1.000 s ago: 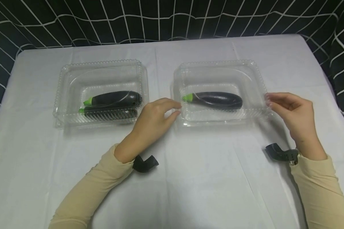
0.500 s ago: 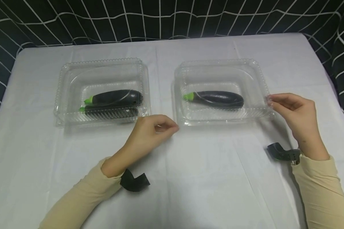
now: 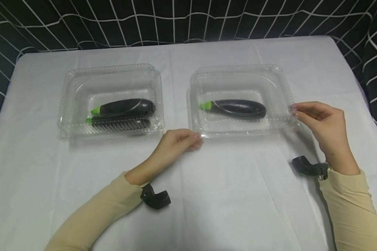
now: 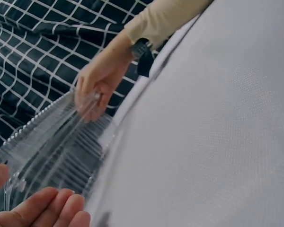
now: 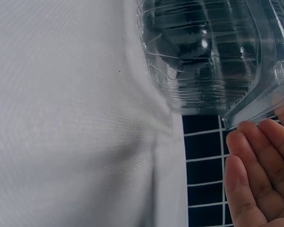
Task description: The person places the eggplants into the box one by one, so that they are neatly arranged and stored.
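Note:
On the right, a clear plastic clamshell container (image 3: pixel 238 127) holds one dark eggplant (image 3: pixel 242 108) with a bright green tip. My right hand (image 3: pixel 325 122) pinches that container's right rim between thumb and fingers. My left hand (image 3: pixel 180 143) is at its front left corner, slightly blurred; in the left wrist view the thumb and fingers (image 4: pixel 49 208) stand apart beside the plastic, and I cannot tell whether they touch it. A second clear clamshell container (image 3: pixel 110 69), to the left, holds an eggplant (image 3: pixel 125 107) and another dark, green-tipped one (image 3: pixel 120 122) seen through its ribbed wall.
A white cloth (image 3: pixel 232 195) covers the table. Dark fabric with a white grid (image 3: pixel 182 24) hangs behind and beside it. A black wrist-camera mount sits on each wrist, the left mount (image 3: pixel 157 199) low over the cloth.
My left hand has come down from the right container's left side, then moved slightly right to its front left corner. The right hand and both containers stay in place.

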`<state>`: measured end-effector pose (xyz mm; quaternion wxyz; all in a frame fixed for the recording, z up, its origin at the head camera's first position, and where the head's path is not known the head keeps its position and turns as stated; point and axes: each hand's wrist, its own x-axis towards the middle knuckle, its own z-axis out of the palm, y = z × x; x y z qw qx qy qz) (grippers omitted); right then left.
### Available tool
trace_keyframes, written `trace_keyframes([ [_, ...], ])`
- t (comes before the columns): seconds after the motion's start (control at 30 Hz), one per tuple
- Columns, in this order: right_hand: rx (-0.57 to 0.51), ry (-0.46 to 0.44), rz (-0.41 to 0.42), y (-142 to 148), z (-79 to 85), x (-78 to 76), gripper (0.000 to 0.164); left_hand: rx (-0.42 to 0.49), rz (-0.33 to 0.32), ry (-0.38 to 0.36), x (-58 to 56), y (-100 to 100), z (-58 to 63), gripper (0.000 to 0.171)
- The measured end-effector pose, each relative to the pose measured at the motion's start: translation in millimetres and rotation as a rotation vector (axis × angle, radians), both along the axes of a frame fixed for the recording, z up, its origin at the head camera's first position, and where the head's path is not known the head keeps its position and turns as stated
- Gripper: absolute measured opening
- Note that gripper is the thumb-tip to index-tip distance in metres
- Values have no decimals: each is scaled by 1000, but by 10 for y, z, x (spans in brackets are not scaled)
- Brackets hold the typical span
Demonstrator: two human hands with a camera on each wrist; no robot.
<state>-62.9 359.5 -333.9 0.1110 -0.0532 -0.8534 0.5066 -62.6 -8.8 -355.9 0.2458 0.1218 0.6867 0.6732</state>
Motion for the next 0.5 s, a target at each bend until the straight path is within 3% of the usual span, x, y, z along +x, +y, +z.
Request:
trace_keyframes([
  [0.13,-25,12,11,-8,1,-2,24,55,19,-74,-14,41,-7,25],
  [0.33,-150,53,41,-32,3,-8,24,129,32,-143,-15,62,4,24],
  [0.5,-95,45,21,-51,1,-8,22,198,44,-226,-5,75,3,25],
])
